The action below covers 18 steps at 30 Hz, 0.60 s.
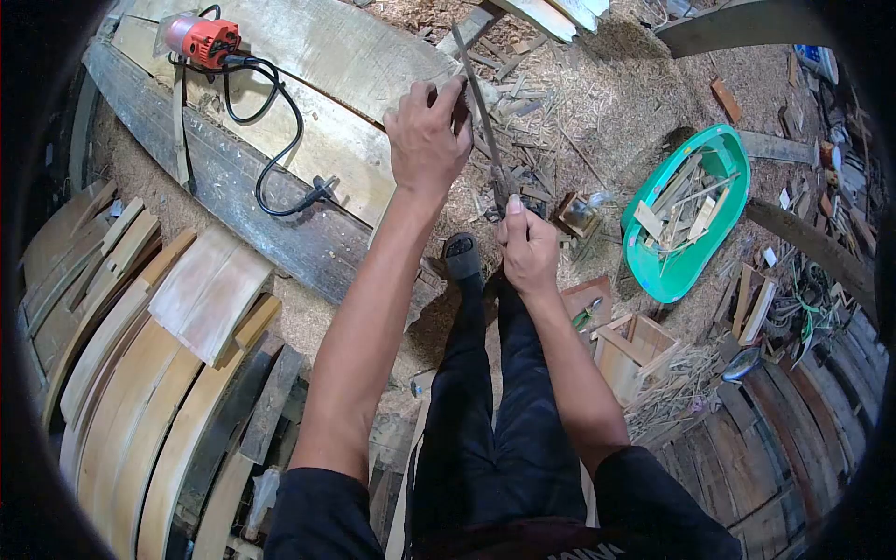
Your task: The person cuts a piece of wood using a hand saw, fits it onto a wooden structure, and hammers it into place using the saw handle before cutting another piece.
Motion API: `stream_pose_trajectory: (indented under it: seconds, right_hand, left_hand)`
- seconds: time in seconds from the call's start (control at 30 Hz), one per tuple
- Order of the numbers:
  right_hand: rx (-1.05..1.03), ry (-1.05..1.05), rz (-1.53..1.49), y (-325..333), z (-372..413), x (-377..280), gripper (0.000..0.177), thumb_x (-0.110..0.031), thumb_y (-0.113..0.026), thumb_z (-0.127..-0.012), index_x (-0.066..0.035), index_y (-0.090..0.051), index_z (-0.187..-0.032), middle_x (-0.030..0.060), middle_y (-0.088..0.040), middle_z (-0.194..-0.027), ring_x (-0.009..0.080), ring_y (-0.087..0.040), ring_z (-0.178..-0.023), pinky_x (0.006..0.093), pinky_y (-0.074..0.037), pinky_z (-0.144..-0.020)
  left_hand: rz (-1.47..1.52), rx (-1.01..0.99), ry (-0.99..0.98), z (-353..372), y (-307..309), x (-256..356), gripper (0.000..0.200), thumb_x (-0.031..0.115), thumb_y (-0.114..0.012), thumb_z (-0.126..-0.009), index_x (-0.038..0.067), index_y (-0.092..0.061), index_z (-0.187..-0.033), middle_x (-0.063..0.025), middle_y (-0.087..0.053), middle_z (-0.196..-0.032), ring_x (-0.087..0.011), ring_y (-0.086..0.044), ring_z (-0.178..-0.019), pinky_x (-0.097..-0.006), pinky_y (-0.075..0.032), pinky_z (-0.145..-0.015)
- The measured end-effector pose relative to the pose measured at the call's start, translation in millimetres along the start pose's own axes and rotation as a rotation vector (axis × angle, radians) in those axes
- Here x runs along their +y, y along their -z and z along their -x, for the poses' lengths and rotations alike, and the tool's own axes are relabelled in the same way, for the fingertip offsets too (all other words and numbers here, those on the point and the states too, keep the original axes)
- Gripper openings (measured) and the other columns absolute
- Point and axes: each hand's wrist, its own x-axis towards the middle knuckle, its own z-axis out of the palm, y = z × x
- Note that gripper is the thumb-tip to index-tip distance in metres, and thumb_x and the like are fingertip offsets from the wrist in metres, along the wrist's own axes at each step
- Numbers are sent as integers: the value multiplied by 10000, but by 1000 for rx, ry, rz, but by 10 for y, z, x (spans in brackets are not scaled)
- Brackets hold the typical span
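Nothing can be read in full. At the bottom edge of the frame, white capital letters run across the person's black shirt, but the edge cuts them off and only their tops show, too little to make out a word. The red power tool at upper left and the blue-and-white package at upper right may carry print, but it is too small and blurred to read.

Curved planks lie stacked on a sawdust-strewn floor.
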Motion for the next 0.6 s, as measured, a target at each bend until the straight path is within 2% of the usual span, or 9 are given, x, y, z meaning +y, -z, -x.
stream_pose_trajectory:
  seconds: [0.2, 0.3, 0.4, 0.5, 0.6]
  right_hand:
    - [32, 20, 141, -83, -199, -189, 521, -391, -504, -1015, 36, -535, -717, 87, -347, -554, 128, -363, -552, 354, -361, -515]
    - [30, 27, 127, -53, -65, -255, 563, -388, -472, -1042, -13, -500, -623, -11, -446, -558, 86, -402, -547, 297, -346, -521]
    - [-15, -18, 38, -8, -48, -81, 518, -385, -507, -1014, 38, -520, -717, 91, -333, -562, 133, -347, -553, 357, -357, -513]
    - [19, 24, 82, -55, -211, -165, 515, -376, -502, -1018, 35, -528, -710, 72, -349, -557, 124, -365, -553, 349, -360, -516]
    - [14, 8, 88, -18, -24, -128, 518, -373, -508, -1018, 37, -514, -701, 63, -344, -557, 124, -362, -549, 344, -355, -512]
  left_hand:
    - [13, 22, -7, 2, -16, -2, 449, 165, -709, -802, 166, -606, -1240, -108, -575, -1054, -309, -589, -1000, -462, -425, -832]
    - [8, 30, -2, -8, -15, 9, 435, 161, -704, -808, 166, -613, -1234, -108, -579, -1053, -309, -589, -993, -462, -426, -831]
    - [-3, 10, 9, -5, -19, 4, 427, 163, -703, -809, 165, -618, -1228, -111, -580, -1046, -310, -590, -988, -462, -427, -832]
    - [11, 57, -16, 1, -24, 2, 425, 167, -705, -807, 165, -622, -1223, -111, -578, -1031, -310, -589, -986, -460, -427, -838]
    - [-12, 12, 16, -5, -33, -4, 434, 166, -702, -806, 168, -617, -1231, -110, -572, -1035, -311, -587, -994, -457, -425, -844]
